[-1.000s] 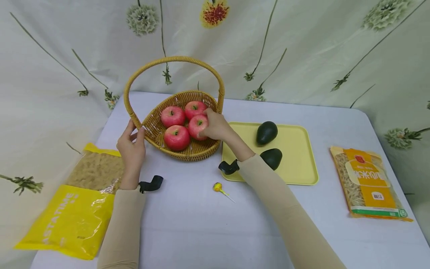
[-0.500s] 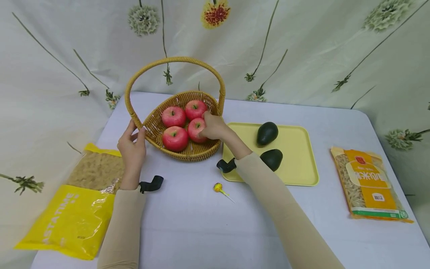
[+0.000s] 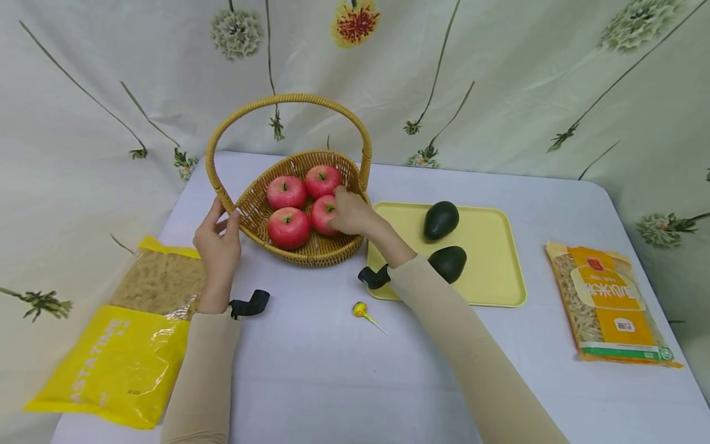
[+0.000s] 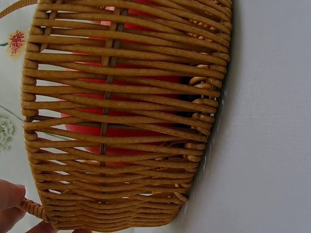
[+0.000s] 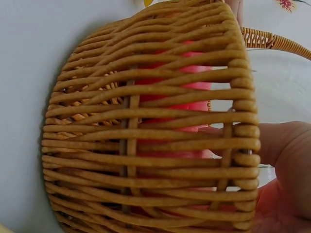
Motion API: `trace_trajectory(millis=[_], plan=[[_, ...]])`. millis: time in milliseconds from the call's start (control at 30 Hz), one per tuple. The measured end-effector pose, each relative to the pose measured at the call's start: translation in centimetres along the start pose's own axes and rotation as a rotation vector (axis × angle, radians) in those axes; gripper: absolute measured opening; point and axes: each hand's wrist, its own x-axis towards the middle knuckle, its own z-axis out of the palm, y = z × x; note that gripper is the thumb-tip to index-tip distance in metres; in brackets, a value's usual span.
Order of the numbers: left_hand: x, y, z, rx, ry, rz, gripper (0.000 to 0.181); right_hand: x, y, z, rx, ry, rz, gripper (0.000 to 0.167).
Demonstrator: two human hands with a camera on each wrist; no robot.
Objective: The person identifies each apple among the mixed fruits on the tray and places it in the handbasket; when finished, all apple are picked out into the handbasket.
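A wicker basket (image 3: 333, 258) with a tall arched handle stands near the back of the table and contains several red apples (image 3: 285, 192). My left hand (image 3: 218, 250) holds the basket at the left foot of its handle; thumb and fingertips (image 4: 10, 195) show at the corner of the left wrist view. Reaching inside from the right, my right hand (image 3: 353, 214) grips the right-front apple (image 3: 322, 214), partly covering it. Beside that lies another apple (image 3: 288, 229). In the right wrist view, the basket's woven side (image 5: 146, 145) hides most of the fruit and fingers.
Right of the basket, a yellow tray (image 3: 493, 259) bears two avocados (image 3: 441, 220), one partly behind the right sleeve. A lollipop (image 3: 360, 309) lies in front. A yellow pasta bag (image 3: 122, 345) lies at left, an orange-labelled clear bag (image 3: 616, 302) at right.
The gripped apple and my right hand have shifted slightly toward the front of the basket. The front-left apple has nudged a little left. My left hand stays on the basket.
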Motion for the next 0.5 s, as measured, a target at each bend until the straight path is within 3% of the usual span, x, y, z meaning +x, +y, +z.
trace_trajectory(millis=[333,500], plan=[[0.0,-0.1,0.3,0.008,0.001,-0.003,0.046,-0.9,0.0,0.0,-0.006,-0.010,-0.002,0.077],[0.1,-0.2,0.1,0.007,0.014,0.005,0.045,-1.9,-0.1,-0.4,0.006,0.026,-0.027,0.077]])
